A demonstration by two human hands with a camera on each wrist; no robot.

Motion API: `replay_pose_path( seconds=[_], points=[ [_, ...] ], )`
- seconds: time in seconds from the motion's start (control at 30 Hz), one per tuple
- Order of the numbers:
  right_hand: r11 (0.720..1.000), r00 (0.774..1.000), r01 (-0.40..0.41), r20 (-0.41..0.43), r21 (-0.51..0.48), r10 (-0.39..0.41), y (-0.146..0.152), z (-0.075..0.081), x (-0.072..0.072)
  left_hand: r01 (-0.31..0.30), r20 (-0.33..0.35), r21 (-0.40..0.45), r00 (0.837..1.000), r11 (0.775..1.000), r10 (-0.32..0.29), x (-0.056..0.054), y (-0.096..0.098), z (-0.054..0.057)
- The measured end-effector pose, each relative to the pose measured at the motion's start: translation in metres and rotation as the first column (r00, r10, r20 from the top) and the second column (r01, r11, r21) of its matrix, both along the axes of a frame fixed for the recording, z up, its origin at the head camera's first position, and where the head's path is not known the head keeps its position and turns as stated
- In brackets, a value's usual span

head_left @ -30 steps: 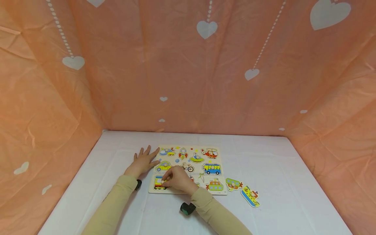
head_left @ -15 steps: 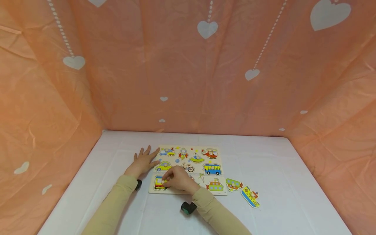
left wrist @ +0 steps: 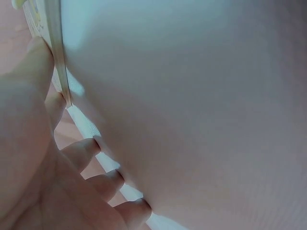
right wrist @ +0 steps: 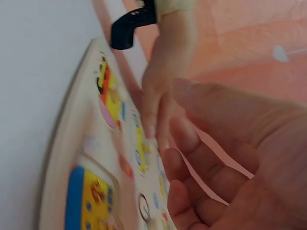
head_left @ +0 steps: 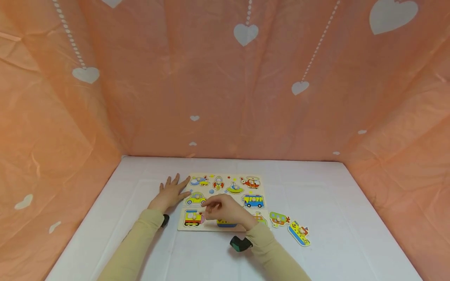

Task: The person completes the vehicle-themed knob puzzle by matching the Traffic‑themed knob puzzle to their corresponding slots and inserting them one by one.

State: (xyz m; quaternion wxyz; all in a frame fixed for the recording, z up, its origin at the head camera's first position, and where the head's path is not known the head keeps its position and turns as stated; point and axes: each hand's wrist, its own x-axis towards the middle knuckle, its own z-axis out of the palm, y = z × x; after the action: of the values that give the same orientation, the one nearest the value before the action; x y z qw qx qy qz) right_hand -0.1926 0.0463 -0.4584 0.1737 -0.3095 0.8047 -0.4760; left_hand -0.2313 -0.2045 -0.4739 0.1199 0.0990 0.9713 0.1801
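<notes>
A wooden knob puzzle board (head_left: 197, 229) with pictured vehicles lies on the table. My left hand (head_left: 170, 196) rests flat at its left edge, fingers spread; in the left wrist view the thumb (left wrist: 36, 62) touches the board's side. My right hand (head_left: 226, 212) hovers over the board's lower middle, fingers loosely bent, holding nothing. Just left of its fingertips, the train piece (head_left: 191, 219) sits in the lower-left spot with its knob up. Under the right hand a yellow and blue boat picture (head_left: 226, 223) partly shows; the right wrist view shows this boat picture (right wrist: 93, 203) too.
Two loose knobbed pieces lie right of the board: a green submarine (head_left: 279, 219) and a yellow and blue boat (head_left: 300, 233). Other pieces on the board include a car (head_left: 195, 199), a bus (head_left: 254, 200) and a helicopter (head_left: 251, 182). Orange cloth (head_left: 211, 97) walls surround the white table (head_left: 316, 187).
My right hand has let go of the train piece's knob and moved right, uncovering the whole train. The left hand stays in place.
</notes>
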Motion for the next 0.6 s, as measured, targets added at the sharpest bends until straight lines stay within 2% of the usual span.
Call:
replay_pose_path(
  seconds=[0.13,0.27,0.43,0.6],
  points=[
    [1.000,0.999,0.015,0.048,-0.016,-0.014,0.020,0.005,0.000,-0.002,0.004,0.011,1.000,1.000,0.002,-0.002,0.000,0.000],
    [1.000,0.998,0.026,0.055,-0.013,-0.025,0.040,0.012,-0.001,-0.002,0.008,0.010,1.000,1.000,0.002,-0.004,-0.001,-0.001],
    [0.999,0.999,0.031,-0.009,0.004,-0.031,0.064,0.020,-0.001,-0.011,0.017,0.016,1.000,1.000,0.011,-0.004,-0.001,-0.002],
    [0.996,0.995,0.086,-0.054,0.000,-0.085,0.090,0.018,0.001,-0.014,0.021,0.019,1.000,1.000,0.013,-0.002,0.001,-0.001]
  ],
)
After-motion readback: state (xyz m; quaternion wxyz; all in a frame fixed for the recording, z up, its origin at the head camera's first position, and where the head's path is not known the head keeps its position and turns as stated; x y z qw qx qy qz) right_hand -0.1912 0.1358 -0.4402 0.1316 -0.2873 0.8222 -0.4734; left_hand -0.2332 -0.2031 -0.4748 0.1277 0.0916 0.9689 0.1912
